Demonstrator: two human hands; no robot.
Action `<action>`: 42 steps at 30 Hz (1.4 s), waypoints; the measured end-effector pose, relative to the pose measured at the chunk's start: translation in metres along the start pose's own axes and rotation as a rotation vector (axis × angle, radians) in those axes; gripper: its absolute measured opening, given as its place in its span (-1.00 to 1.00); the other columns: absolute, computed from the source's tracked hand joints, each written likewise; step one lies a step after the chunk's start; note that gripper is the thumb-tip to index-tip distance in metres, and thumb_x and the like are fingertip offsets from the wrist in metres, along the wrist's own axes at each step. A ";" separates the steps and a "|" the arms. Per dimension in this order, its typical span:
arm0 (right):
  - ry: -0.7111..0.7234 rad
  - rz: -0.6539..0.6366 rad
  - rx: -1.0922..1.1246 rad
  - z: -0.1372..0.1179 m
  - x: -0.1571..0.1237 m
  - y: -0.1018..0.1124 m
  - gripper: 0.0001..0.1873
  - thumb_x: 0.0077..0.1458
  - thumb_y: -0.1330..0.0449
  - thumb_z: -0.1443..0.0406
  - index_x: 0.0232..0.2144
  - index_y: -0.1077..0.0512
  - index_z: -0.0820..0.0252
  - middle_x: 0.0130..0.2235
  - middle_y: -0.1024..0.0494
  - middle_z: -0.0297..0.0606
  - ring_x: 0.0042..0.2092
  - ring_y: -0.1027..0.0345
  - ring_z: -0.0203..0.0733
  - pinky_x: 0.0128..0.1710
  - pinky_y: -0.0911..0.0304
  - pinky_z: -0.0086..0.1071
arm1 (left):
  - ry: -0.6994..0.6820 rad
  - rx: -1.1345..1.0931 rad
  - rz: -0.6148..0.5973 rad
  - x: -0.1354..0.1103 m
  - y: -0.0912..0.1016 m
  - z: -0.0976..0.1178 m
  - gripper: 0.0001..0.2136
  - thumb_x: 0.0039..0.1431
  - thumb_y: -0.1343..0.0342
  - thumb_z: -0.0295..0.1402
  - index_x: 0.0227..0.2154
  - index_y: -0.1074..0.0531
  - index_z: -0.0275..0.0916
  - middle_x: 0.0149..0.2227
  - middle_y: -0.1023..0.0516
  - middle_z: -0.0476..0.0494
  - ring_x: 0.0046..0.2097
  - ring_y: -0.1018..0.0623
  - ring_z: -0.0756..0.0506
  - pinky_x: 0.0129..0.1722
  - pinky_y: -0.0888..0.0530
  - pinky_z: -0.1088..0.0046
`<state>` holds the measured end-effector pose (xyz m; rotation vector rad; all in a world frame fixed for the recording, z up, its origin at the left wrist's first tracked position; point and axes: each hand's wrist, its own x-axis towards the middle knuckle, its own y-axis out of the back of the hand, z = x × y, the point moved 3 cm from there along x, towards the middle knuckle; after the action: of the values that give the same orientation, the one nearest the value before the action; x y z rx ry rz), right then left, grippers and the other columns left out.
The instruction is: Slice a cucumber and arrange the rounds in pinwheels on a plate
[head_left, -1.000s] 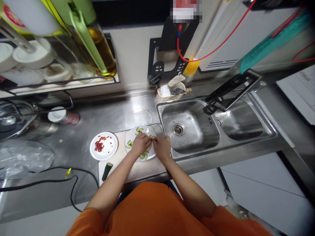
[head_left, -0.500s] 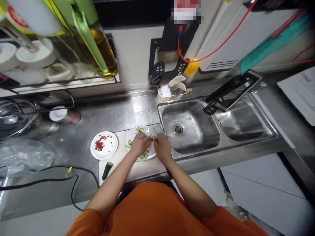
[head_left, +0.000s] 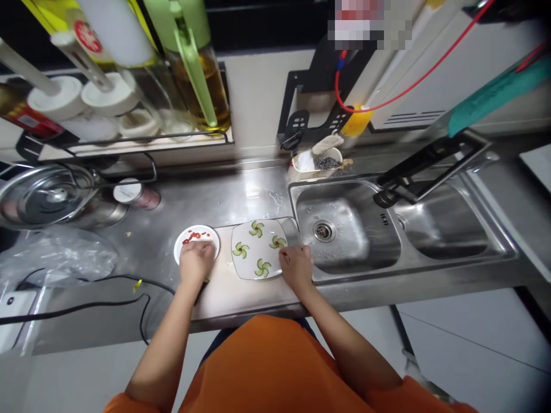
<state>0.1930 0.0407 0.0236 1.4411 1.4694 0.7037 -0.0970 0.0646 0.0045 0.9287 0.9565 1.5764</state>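
The left hand's point(head_left: 196, 263) fingers point(head_left: 201, 250) are bent down onto the near half of the small round plate point(head_left: 177, 248), just below the red chilli bits point(head_left: 196, 235); I cannot tell whether they pinch any. The right hand's point(head_left: 296, 265) fingers point(head_left: 286, 256) are curled at the right edge of the square plate point(head_left: 257, 250), close to one of its four cucumber flowers point(head_left: 278, 242); nothing can be made out in their grip.

Both plates lie side by side at the far end of the cutting board point(head_left: 232, 292), whose near half is bare. The square plate's right corner lies near the rim of the sink point(head_left: 353, 244), so the right hand is near that drop. Left of the small plate the steel desk point(head_left: 215, 198) runs free up to a plastic bag point(head_left: 60, 252) and a black cable point(head_left: 86, 305).

Half a second ago both hands met over the square plate; the left hand has since crossed to the small round plate, and all four flowers are uncovered.
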 end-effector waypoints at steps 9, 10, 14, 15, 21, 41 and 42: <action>0.046 0.003 -0.015 -0.012 -0.004 0.002 -0.80 0.16 -0.08 0.28 -0.36 -0.52 0.09 -0.29 -0.54 -0.28 -0.10 -0.15 -0.09 -0.30 0.13 -0.33 | 0.170 0.101 -0.091 0.032 -0.005 -0.023 -0.70 0.03 0.01 -0.30 -0.24 -0.56 -0.22 -0.23 -0.54 -0.22 -0.11 -0.46 -0.18 -0.04 -0.35 0.28; 0.047 0.007 -0.016 -0.013 -0.004 0.002 -0.80 0.16 -0.08 0.28 -0.36 -0.52 0.09 -0.29 -0.55 -0.27 -0.10 -0.15 -0.08 -0.30 0.13 -0.33 | 0.174 0.109 -0.099 0.034 -0.006 -0.023 -0.70 0.03 0.01 -0.31 -0.24 -0.56 -0.22 -0.23 -0.54 -0.23 -0.12 -0.46 -0.18 -0.05 -0.36 0.28; 0.059 0.020 -0.018 -0.013 -0.005 0.003 -0.81 0.15 -0.09 0.28 -0.35 -0.52 0.09 -0.28 -0.55 -0.27 -0.11 -0.15 -0.08 -0.30 0.12 -0.33 | 0.176 0.101 -0.121 0.038 -0.006 -0.025 -0.71 0.03 0.01 -0.30 -0.29 -0.57 -0.24 -0.27 -0.55 -0.23 -0.16 -0.46 -0.18 -0.09 -0.37 0.28; 0.062 0.022 -0.018 -0.013 -0.005 0.003 -0.82 0.15 -0.10 0.28 -0.35 -0.52 0.09 -0.28 -0.55 -0.27 -0.11 -0.15 -0.08 -0.30 0.12 -0.33 | 0.177 0.089 -0.119 0.037 -0.005 -0.025 -0.72 0.03 0.01 -0.30 -0.31 -0.57 -0.23 -0.28 -0.55 -0.23 -0.17 -0.47 -0.18 -0.09 -0.37 0.28; 0.089 0.028 0.048 -0.015 -0.009 0.003 -0.82 0.12 -0.10 0.28 -0.37 -0.52 0.10 -0.29 -0.54 -0.27 -0.12 -0.17 -0.09 -0.27 0.08 -0.33 | 0.037 -0.105 -0.014 0.015 0.006 0.000 -0.78 0.04 -0.03 -0.28 -0.38 -0.56 -0.23 -0.30 -0.56 -0.18 -0.13 -0.47 -0.16 0.01 -0.33 0.29; 0.143 -0.262 0.003 -0.019 -0.019 -0.019 -0.79 0.15 -0.10 0.20 -0.31 -0.55 -0.03 -0.27 -0.55 -0.33 -0.12 -0.21 -0.18 -0.24 -0.02 -0.39 | -0.294 -0.343 -0.417 -0.064 -0.045 0.094 -0.91 0.07 -0.15 -0.38 -0.42 -0.56 -0.18 -0.47 -0.47 -0.09 -0.30 -0.44 -0.07 -0.25 -0.37 0.40; 0.146 -0.263 0.002 -0.018 -0.019 -0.020 -0.79 0.15 -0.10 0.20 -0.32 -0.55 -0.03 -0.27 -0.55 -0.34 -0.12 -0.21 -0.18 -0.25 -0.02 -0.39 | -0.293 -0.338 -0.418 -0.064 -0.046 0.094 -0.91 0.07 -0.15 -0.38 -0.43 -0.56 -0.18 -0.47 -0.47 -0.09 -0.30 -0.43 -0.07 -0.25 -0.37 0.40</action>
<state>0.1657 0.0232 0.0177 1.1878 1.7345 0.6531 0.0171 0.0205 -0.0079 0.6471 0.6039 1.1600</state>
